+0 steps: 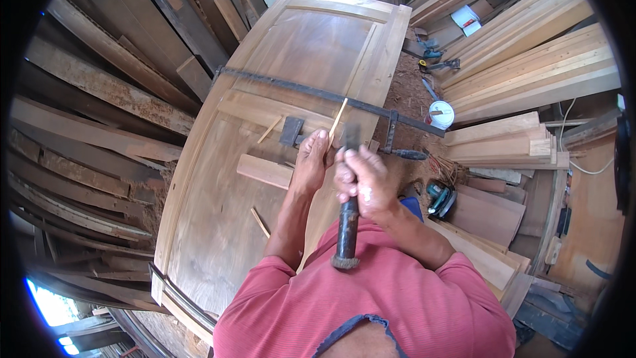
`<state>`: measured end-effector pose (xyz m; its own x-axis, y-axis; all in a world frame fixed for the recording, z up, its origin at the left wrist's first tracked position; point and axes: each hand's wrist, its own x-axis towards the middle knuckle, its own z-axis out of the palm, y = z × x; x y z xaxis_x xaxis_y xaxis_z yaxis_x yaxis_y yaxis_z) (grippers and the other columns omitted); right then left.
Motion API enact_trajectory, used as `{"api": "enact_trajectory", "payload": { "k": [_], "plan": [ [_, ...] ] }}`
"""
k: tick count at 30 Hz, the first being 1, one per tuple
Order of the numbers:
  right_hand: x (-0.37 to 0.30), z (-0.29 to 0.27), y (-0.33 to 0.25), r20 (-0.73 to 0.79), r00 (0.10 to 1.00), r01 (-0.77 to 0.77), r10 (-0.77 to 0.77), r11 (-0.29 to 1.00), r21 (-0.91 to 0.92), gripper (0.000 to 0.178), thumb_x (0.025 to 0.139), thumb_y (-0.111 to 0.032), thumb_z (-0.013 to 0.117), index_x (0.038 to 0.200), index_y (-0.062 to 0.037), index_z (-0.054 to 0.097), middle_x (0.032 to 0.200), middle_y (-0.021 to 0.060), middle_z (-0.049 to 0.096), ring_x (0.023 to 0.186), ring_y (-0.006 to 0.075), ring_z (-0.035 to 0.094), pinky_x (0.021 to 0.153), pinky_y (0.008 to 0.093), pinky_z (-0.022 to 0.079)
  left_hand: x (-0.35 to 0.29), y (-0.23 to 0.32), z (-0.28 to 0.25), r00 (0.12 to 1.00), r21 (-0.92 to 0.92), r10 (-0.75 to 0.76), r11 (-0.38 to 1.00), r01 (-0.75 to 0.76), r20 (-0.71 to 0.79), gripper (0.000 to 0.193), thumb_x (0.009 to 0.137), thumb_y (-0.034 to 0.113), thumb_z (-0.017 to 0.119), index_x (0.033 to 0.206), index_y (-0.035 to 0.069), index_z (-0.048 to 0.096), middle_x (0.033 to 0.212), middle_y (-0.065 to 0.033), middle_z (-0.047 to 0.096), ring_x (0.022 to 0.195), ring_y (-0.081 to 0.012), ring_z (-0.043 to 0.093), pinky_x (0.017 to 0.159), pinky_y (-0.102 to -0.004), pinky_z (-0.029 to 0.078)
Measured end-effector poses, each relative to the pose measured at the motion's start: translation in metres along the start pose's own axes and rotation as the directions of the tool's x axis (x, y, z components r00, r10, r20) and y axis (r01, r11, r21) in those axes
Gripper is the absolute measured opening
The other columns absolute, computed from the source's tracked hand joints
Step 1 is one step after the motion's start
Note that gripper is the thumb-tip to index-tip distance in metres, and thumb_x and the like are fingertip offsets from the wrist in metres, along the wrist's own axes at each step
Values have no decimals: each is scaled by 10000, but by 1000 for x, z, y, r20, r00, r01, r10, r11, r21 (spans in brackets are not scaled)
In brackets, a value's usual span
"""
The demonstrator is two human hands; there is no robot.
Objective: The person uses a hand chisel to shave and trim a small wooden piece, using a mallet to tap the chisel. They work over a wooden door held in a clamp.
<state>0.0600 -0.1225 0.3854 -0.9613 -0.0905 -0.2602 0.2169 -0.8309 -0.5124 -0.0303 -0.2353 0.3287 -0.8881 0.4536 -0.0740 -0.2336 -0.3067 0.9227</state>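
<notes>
Between the fingertips of my left hand (313, 160) is a thin pale wooden stick (339, 117), slanting up and away. My right hand (365, 176) grips a chisel (348, 225) by its dark handle, the flared butt toward my chest. Its blade is smeared by motion and lies close beside the stick; I cannot tell whether they touch. Both hands are over a wooden panelled door (218, 225). A dark blocky metal piece (291, 130), perhaps a hammer head, lies just beyond my left hand, with a wood block (264, 171) nearer me.
A long bar clamp (285, 85) crosses the door, its handle (409, 154) jutting out right. Loose slivers (260, 223) lie on the panel. Boards (93, 79) crowd the left; stacked planks (530, 86), a white bucket (442, 115) and a teal power tool (440, 199) are at right.
</notes>
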Motion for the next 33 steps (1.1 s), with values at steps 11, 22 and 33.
{"api": "enact_trajectory", "payload": {
  "k": [11,22,33],
  "plan": [
    [-34,20,1,11,1000,20,-19,992,-122,174,1014,-284,458,1010,-113,490,631,-40,396,459,58,363,465,261,396,-45,27,-11,935,594,266,722,-355,236,298,1027,190,406,804,40,532,601,-39,450,538,-125,413,510,-312,361],
    [-59,13,-24,70,895,446,-441,881,-158,179,1037,-257,415,995,-96,481,618,-26,409,450,63,373,440,248,398,-79,3,-24,973,633,48,752,-184,225,343,1027,289,435,828,42,566,554,-47,447,493,-151,463,485,-304,367],
    [-22,17,-16,-24,998,61,-62,997,-55,170,1022,-238,435,1036,-95,527,713,-25,444,525,73,406,512,266,414,-17,12,11,998,-162,21,987,-10,65,296,1028,298,451,894,64,573,578,40,420,480,-56,318,455,-232,245]
  ]
}}
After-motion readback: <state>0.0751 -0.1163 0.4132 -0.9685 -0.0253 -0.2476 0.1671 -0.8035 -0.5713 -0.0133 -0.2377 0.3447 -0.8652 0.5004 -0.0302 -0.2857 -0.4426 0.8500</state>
